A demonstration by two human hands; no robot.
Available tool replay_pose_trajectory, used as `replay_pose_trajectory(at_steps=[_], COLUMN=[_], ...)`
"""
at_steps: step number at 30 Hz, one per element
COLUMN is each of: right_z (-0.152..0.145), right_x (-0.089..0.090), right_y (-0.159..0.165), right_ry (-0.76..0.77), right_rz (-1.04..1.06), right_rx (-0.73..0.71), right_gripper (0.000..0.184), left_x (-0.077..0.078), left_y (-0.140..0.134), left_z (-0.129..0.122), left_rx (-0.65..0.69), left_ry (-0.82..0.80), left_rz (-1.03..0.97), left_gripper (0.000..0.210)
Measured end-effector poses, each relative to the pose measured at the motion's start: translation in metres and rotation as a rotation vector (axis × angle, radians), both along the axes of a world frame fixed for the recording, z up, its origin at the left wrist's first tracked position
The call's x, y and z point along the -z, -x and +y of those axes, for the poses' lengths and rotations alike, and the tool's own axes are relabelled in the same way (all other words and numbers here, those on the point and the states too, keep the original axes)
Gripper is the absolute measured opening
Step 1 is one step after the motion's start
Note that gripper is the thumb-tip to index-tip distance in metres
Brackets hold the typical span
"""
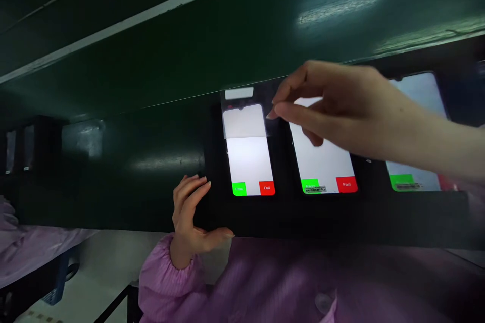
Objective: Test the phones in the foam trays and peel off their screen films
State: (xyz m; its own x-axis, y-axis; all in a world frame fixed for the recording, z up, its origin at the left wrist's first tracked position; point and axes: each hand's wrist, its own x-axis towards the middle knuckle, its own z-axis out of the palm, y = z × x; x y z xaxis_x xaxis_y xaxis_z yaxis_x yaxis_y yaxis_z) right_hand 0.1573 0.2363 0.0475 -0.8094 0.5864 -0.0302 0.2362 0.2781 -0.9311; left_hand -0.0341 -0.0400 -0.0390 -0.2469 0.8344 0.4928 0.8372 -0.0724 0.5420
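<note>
A phone (pixel 250 166) with a lit white screen lies in front of me, showing green Pass and red Fail boxes along its lower edge. Across its upper part is a clear plastic sheet (pixel 242 123), which dims the screen. My right hand (pixel 322 101) pinches this sheet by its right side, between thumb and forefinger. Under that hand is a second lit phone (pixel 322 156), partly hidden, with a barcode label near its bottom. My left hand (pixel 193 214) is at the table's near edge, left of the first phone, fingers spread and holding nothing.
A third lit phone (pixel 413 131) lies at the right, partly behind my right forearm. Dark items (pixel 28 144) and a clear, shiny sheet (pixel 83 136) are on the green table (pixel 151 126) at the left. Another person's pink sleeve (pixel 41 247) shows at the lower left.
</note>
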Motion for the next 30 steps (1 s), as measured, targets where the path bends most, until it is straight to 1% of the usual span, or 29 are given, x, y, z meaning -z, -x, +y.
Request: replay_pose_trajectory(at_steps=[1, 3, 4, 5, 6, 8, 9, 11, 13, 14, 17, 18, 20, 22, 24, 27, 28, 30], right_z=[-0.004, -0.011, -0.014, -0.017, -0.021, -0.030, -0.037, -0.052, -0.065, -0.070, -0.077, -0.077, -0.077, -0.076, -0.074, -0.061, -0.053, -0.034], right_x=[0.000, 0.001, 0.001, 0.001, 0.001, 0.004, 0.005, 0.010, 0.015, 0.017, 0.019, 0.020, 0.021, 0.022, 0.021, 0.017, 0.017, 0.020], right_y=[-0.006, -0.023, -0.033, -0.043, -0.054, -0.073, -0.081, -0.098, -0.116, -0.127, -0.161, -0.172, -0.192, -0.211, -0.230, -0.256, -0.263, -0.270], right_ry=[-0.015, -0.079, -0.143, -0.234, -0.343, -0.585, -0.698, -0.885, -1.011, -1.035, -1.015, -1.016, -1.041, -1.060, -1.052, -1.009, -0.994, -0.979], right_rz=[-0.035, -0.133, -0.169, -0.176, -0.143, -0.022, 0.009, -0.045, -0.175, -0.206, -0.116, -0.117, -0.220, -0.324, -0.285, -0.194, -0.184, -0.174], right_rx=[-0.111, -0.407, -0.508, -0.530, -0.479, -0.314, -0.263, -0.232, -0.178, -0.123, 0.126, 0.201, 0.264, 0.277, 0.363, 0.585, 0.629, 0.641], right_gripper=[0.027, 0.042, 0.045, 0.044, 0.042, 0.034, 0.031, 0.031, 0.034, 0.032, 0.025, 0.025, 0.029, 0.032, 0.030, 0.029, 0.030, 0.031], left_x=[-0.002, -0.005, -0.007, -0.009, -0.011, -0.016, -0.017, -0.019, -0.019, -0.018, -0.016, -0.016, -0.019, -0.024, -0.027, -0.025, -0.023, -0.017], left_y=[-0.002, -0.006, -0.007, -0.009, -0.011, -0.014, -0.016, -0.019, -0.022, -0.023, -0.027, -0.029, -0.033, -0.038, -0.042, -0.051, -0.054, -0.062], left_z=[0.001, 0.003, 0.004, 0.003, 0.003, 0.001, 0.000, -0.002, -0.003, -0.003, 0.000, 0.001, 0.001, -0.002, -0.004, 0.000, 0.004, 0.019], left_rx=[-0.001, 0.017, 0.035, 0.053, 0.066, 0.083, 0.091, 0.108, 0.126, 0.127, 0.100, 0.091, 0.080, 0.051, 0.009, 0.017, 0.023, -0.010], left_ry=[0.000, 0.005, 0.012, 0.023, 0.036, 0.070, 0.084, 0.102, 0.105, 0.098, 0.095, 0.109, 0.136, 0.146, 0.104, 0.000, -0.031, -0.070], left_rz=[0.002, 0.002, 0.007, 0.020, 0.043, 0.105, 0.136, 0.185, 0.226, 0.248, 0.341, 0.376, 0.422, 0.404, 0.359, 0.398, 0.439, 0.524], left_gripper=[0.076, 0.079, 0.080, 0.082, 0.082, 0.077, 0.073, 0.067, 0.065, 0.064, 0.060, 0.057, 0.053, 0.057, 0.065, 0.069, 0.069, 0.070])
